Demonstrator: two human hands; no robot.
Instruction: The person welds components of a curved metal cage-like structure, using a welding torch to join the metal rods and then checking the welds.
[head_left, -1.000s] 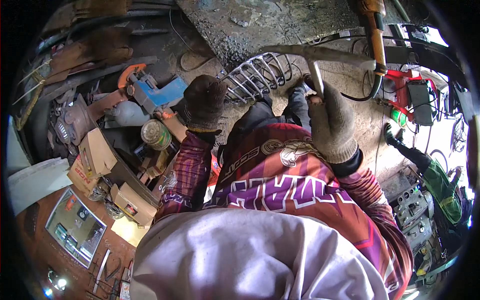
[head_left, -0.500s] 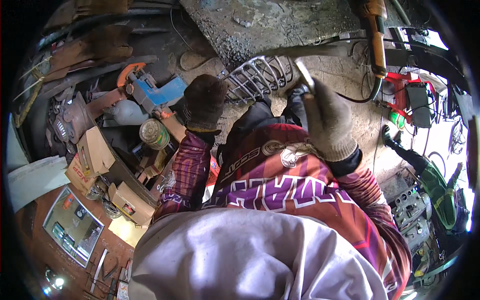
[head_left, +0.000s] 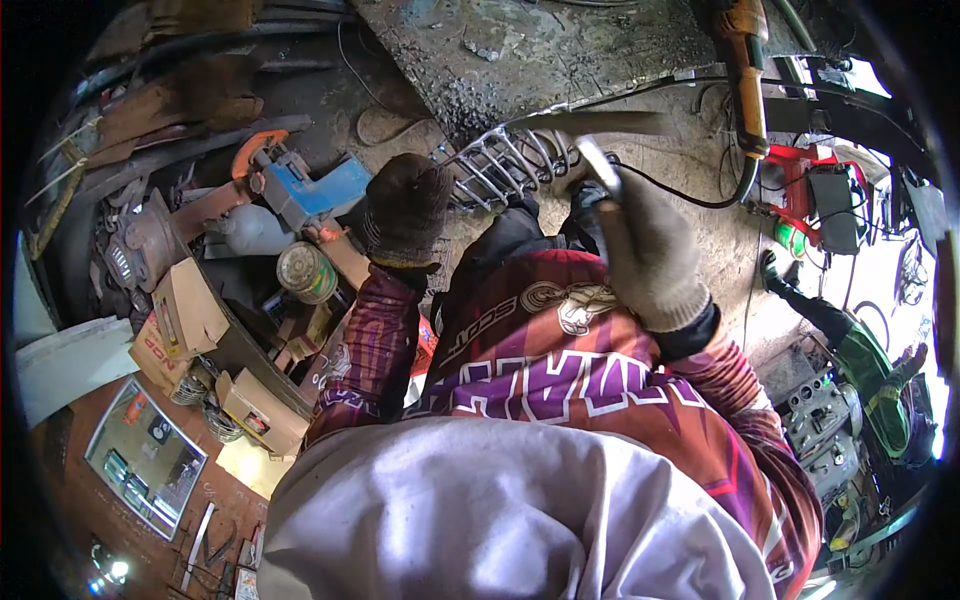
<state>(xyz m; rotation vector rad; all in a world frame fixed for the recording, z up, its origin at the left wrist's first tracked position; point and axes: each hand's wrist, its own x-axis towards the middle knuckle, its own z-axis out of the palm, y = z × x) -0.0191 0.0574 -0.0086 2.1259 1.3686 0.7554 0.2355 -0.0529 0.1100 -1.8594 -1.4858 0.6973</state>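
Head view: right hand [head_left: 655,250] closed around a hammer [head_left: 600,165] near the metal frame [head_left: 505,165] (striking, seemingly); left hand [head_left: 408,210] curled, hold unclear; careful aim seems needed.

Right: grey-brown glove [head_left: 655,245], matt knit cloth; long-headed silver hammer [head_left: 600,165], glossy metal handle. Far: curved-bar silver cage [head_left: 512,168], shiny metal; flat grey slab [head_left: 570,50], rough, gritty.
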